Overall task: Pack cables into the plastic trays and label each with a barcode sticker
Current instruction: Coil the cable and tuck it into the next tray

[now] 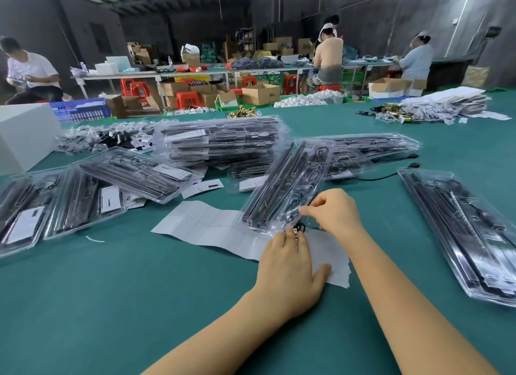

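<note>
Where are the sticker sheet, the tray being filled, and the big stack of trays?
sticker sheet (201,226): head view, bare middle.
tray being filled (290,184): head view, clear lid centre.
stack of trays (223,140): head view, top tray.
</note>
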The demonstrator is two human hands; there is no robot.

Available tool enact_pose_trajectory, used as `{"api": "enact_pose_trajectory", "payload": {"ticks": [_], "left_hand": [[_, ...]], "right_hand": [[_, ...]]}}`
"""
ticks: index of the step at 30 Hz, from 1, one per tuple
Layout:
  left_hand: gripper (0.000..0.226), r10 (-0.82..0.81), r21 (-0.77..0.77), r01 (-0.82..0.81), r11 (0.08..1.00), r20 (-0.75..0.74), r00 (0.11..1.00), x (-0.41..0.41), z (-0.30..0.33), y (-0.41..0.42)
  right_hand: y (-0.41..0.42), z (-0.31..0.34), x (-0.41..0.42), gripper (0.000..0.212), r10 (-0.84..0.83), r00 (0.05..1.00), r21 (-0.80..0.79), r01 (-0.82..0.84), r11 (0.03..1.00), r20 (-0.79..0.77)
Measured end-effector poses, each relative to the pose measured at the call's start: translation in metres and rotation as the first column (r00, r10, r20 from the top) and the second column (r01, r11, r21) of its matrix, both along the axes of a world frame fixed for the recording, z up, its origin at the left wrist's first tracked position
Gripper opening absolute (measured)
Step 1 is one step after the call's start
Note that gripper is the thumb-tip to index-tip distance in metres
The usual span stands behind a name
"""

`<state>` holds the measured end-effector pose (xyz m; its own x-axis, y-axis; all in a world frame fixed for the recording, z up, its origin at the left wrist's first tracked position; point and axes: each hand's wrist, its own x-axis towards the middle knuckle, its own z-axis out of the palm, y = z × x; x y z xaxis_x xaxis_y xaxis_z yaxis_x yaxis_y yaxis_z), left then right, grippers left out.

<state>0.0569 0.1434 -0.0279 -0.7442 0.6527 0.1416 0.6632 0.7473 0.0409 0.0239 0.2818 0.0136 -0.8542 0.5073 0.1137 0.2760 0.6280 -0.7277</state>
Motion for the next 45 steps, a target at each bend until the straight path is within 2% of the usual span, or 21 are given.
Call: {"api": "enact_pose_trajectory", "payload": {"ticks": [3, 4, 8, 10, 14, 17, 21, 23, 27, 36, 39, 42, 45], "left_hand": [[0.078, -0.001, 0.024, 0.001, 1.000, 0.007, 1.000, -0.002, 0.000, 0.000], [0.079, -0.007, 0.034, 0.006, 0.999, 0.007, 1.000, -0.002, -0.001, -0.001], [0.076, -0.024, 0.061, 0.024, 0.998, -0.005, 1.000, -0.002, 0.001, -0.003], [0.072, -0.033, 0.065, 0.033, 0.997, -0.011, 0.999, -0.003, 0.001, -0.004], [0.072, -0.063, 0.074, 0.063, 0.995, -0.004, 0.998, -0.005, 0.000, -0.005], [0.078, -0.072, 0.042, 0.072, 0.997, 0.001, 0.997, -0.008, -0.001, -0.006], [0.084, -0.079, 0.057, 0.077, 0.995, 0.024, 0.997, -0.010, -0.004, -0.007], [0.084, -0.075, 0.071, 0.073, 0.995, 0.019, 0.997, -0.011, -0.004, -0.008], [0.085, -0.051, 0.106, 0.048, 0.993, 0.032, 0.998, -0.014, -0.005, -0.010], [0.084, -0.043, 0.113, 0.035, 0.993, 0.062, 0.997, -0.015, -0.004, -0.010], [0.083, -0.038, 0.117, 0.030, 0.993, 0.068, 0.997, -0.015, -0.002, -0.009], [0.080, -0.038, 0.112, 0.031, 0.993, 0.064, 0.997, -0.016, -0.002, -0.009], [0.079, -0.048, 0.103, 0.040, 0.994, 0.075, 0.996, -0.019, -0.001, -0.011]], "right_hand": [[0.004, -0.009, 0.002, 0.037, -0.016, 0.990, -0.305, -0.027, 0.952, -0.139], [0.006, -0.013, 0.001, 0.041, -0.035, 0.980, -0.335, -0.032, 0.942, -0.193], [0.011, -0.025, -0.006, 0.014, -0.067, 0.961, -0.178, 0.019, 0.984, -0.267], [0.009, -0.029, -0.007, 0.010, -0.074, 0.951, -0.104, 0.045, 0.994, -0.302], [0.002, -0.032, -0.005, 0.009, -0.074, 0.938, 0.021, 0.087, 0.996, -0.338], [0.000, -0.034, -0.003, 0.016, -0.024, 0.943, 0.183, 0.089, 0.979, -0.331], [0.006, -0.032, -0.003, 0.030, 0.096, 0.976, 0.291, -0.035, 0.956, -0.197], [0.011, -0.030, -0.003, 0.035, 0.157, 0.977, 0.291, -0.110, 0.950, -0.144], [0.019, -0.025, -0.002, 0.040, 0.229, 0.971, 0.191, -0.212, 0.959, -0.074], [0.009, -0.028, 0.002, 0.044, 0.171, 0.968, 0.134, -0.147, 0.980, -0.185], [0.003, -0.026, 0.000, 0.034, 0.158, 0.970, 0.124, -0.136, 0.983, -0.183], [-0.003, -0.023, -0.002, 0.025, 0.001, 0.970, 0.059, 0.013, 0.998, -0.244], [-0.008, -0.015, -0.003, 0.021, -0.120, 0.947, 0.069, 0.146, 0.987, -0.299]]}}
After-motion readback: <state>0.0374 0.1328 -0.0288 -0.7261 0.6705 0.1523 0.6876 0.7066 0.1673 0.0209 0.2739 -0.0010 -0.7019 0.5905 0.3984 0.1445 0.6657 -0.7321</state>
